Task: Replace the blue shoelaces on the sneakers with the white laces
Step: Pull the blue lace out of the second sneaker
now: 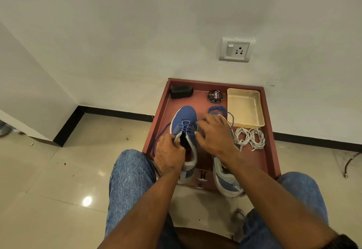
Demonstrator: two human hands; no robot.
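Meanwhile, on a red-brown tray set against the wall, I am partway through unlacing: my left hand grips the tongue and collar of the left sneaker, fingers curled round the edge, while my right hand hovers over the eyelets with fingers spread and loosely bent, pinching nothing that I can make out. The blue lace on this shoe is threaded through the lower eyelets only, one loose end trailing off past my left wrist. The right sneaker, mostly hidden under my right forearm, looks already stripped; its removed blue lace lies bundled just beyond my fingers. Two coiled white laces wait near the cream plastic basket, untouched. A polish tin and a black brush sit at the tray's far edge. Next, I judge, the right fingers must hook the topmost remaining crossing and draw it free, row by row, with the left steadying the shoe.
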